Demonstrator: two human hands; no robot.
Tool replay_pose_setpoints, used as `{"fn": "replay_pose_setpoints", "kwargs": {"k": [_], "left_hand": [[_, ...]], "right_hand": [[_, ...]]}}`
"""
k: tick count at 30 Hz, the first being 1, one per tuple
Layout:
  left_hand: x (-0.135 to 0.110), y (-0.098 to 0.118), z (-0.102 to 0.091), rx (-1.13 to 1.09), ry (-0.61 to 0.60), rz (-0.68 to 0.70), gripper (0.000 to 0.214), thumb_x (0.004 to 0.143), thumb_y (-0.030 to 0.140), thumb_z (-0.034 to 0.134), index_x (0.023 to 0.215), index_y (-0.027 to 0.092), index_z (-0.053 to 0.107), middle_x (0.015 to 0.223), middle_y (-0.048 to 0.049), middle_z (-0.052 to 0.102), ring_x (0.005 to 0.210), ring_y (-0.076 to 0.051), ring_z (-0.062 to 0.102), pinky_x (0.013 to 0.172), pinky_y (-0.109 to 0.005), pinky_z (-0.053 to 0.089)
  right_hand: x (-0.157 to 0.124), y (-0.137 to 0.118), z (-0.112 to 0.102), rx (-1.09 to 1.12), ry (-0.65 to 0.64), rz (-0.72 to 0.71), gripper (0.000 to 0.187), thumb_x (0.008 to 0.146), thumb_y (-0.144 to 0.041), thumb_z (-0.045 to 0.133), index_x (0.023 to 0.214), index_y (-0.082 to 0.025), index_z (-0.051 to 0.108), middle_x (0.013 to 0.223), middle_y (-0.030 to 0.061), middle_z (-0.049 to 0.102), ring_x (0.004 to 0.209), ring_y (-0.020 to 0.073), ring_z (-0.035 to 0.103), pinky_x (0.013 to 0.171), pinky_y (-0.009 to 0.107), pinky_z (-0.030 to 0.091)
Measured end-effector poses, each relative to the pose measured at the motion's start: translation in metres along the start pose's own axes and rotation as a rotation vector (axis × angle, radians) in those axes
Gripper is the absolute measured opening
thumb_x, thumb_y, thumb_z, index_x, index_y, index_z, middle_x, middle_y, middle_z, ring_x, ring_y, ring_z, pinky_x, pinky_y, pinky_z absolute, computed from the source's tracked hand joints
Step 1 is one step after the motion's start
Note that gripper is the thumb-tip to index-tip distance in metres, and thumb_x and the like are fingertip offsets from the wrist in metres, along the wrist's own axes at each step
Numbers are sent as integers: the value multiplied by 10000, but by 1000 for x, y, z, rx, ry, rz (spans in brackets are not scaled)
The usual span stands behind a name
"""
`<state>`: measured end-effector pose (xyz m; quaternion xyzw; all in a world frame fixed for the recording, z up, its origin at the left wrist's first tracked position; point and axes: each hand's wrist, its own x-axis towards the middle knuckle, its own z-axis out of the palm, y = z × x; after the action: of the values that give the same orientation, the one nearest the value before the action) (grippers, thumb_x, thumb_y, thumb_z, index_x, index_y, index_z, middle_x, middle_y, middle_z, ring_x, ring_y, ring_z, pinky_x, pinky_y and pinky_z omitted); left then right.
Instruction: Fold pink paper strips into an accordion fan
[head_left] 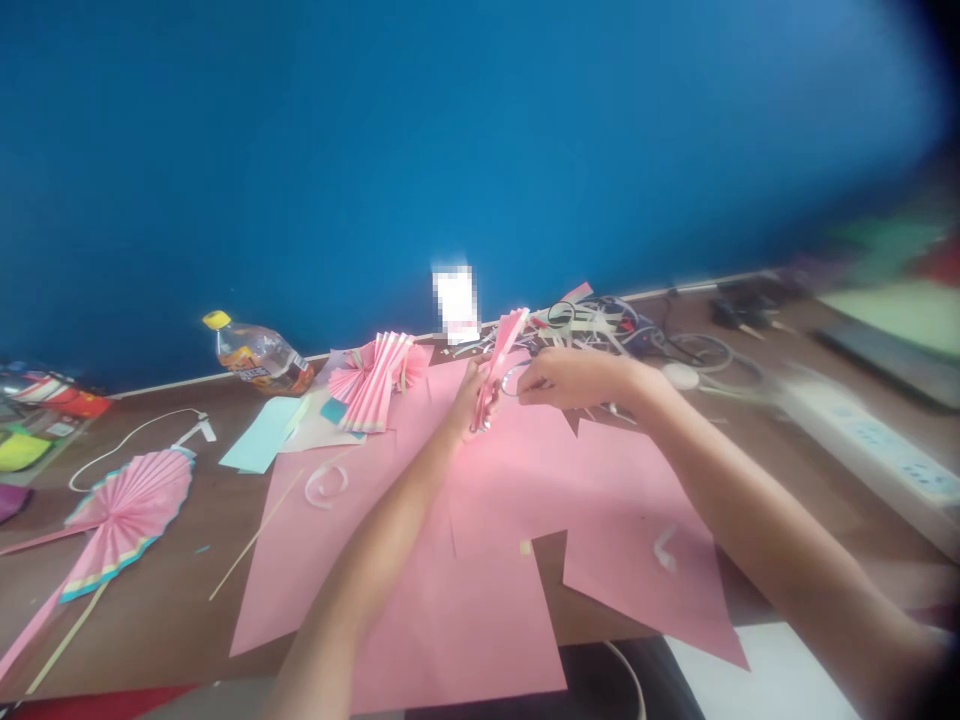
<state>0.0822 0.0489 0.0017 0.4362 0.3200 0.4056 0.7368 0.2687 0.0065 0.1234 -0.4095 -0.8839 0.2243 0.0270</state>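
Observation:
My left hand [474, 405] is closed around a pleated pink paper fan [504, 345], folded into a narrow bundle and held upright at a tilt. To its right, my right hand [551, 378] has its fingers curled in a pinch. A thin pale loop [513, 380] shows at those fingertips; its material is too blurred to tell. Both hands are above overlapping pink paper sheets [480, 600]. Just left of my left hand lie opened pink pleated fans [375, 385]. Farther left on the table is a pink fan with blue and cream edging [135, 510], with a thin stick and pink strips at it.
A bottle with a yellow cap [259, 355] leans near the blue wall [450, 150]. Pale green paper [262, 435] lies beside it. Paper scraps [600, 325] and cables [705, 355] are heaped behind my right hand. A white power strip [877, 440] lies at right.

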Motion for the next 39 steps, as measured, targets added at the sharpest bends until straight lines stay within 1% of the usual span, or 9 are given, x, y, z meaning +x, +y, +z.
{"fn": "replay_pose_setpoints", "kwargs": {"k": [5, 10, 13, 17, 22, 25, 30, 34, 39], "left_hand": [[4, -2, -4, -65, 0, 7, 337, 806, 436, 598, 1066, 251, 490, 631, 81, 422, 356, -3, 269, 323, -130, 141], [8, -7, -8, -163, -83, -25, 344, 667, 206, 659, 983, 173, 529, 724, 35, 516, 507, -38, 484, 453, -156, 389], [5, -6, -5, -82, -66, -50, 416, 696, 236, 658, 1084, 197, 513, 759, 13, 557, 575, -87, 559, 497, -199, 454], [-2, 0, 3, -19, -116, -32, 439, 782, 394, 630, 1164, 252, 467, 834, -4, 574, 564, -93, 554, 394, -163, 365], [-5, 4, 7, -31, -172, -76, 397, 803, 480, 612, 1102, 268, 459, 682, 61, 432, 402, -24, 326, 346, -132, 145], [-6, 4, 6, -19, -182, -91, 389, 730, 367, 701, 999, 249, 445, 695, 72, 401, 428, -12, 301, 382, -134, 154], [-11, 3, 2, 59, -244, -109, 505, 613, 163, 730, 1017, 260, 443, 754, 68, 403, 523, -23, 366, 449, -142, 215], [-14, 3, 2, 108, -300, -119, 493, 614, 139, 731, 1011, 256, 463, 728, 67, 369, 529, -33, 328, 458, -162, 186], [-16, 6, 7, 146, -328, -133, 343, 698, 242, 747, 954, 205, 522, 697, 55, 398, 497, -27, 282, 457, -185, 199]], "right_hand": [[5, -5, 10, -85, 1, -42, 306, 874, -246, 433, 576, -185, 460, 528, -9, 443, 487, 105, 320, 544, 294, 216], [7, -1, 6, -149, 117, -55, 295, 912, -245, 398, 692, -190, 585, 621, 24, 563, 545, 123, 418, 572, 286, 239], [7, 7, 4, -216, 183, -10, 323, 941, -287, 383, 771, -181, 636, 689, 53, 616, 597, 139, 467, 590, 284, 242], [10, 13, 7, -289, 320, 44, 340, 962, -309, 357, 871, -170, 654, 802, 82, 654, 671, 160, 512, 597, 277, 235], [18, 8, 16, -309, 478, 125, 358, 980, -344, 328, 935, -164, 634, 806, 82, 635, 656, 156, 499, 576, 277, 216], [23, 7, 20, -302, 482, 116, 364, 984, -333, 322, 926, -162, 638, 803, 78, 624, 670, 157, 497, 580, 282, 230], [29, 14, 26, -275, 458, -4, 298, 963, -285, 386, 903, -165, 652, 996, 90, 634, 809, 158, 532, 597, 266, 269], [30, 15, 30, -309, 370, 46, 288, 957, -276, 392, 863, -158, 637, 901, 85, 643, 734, 152, 516, 571, 269, 244], [31, 17, 32, -378, 350, 93, 278, 963, -276, 383, 913, -163, 632, 935, 98, 664, 769, 173, 543, 572, 271, 233]]}}
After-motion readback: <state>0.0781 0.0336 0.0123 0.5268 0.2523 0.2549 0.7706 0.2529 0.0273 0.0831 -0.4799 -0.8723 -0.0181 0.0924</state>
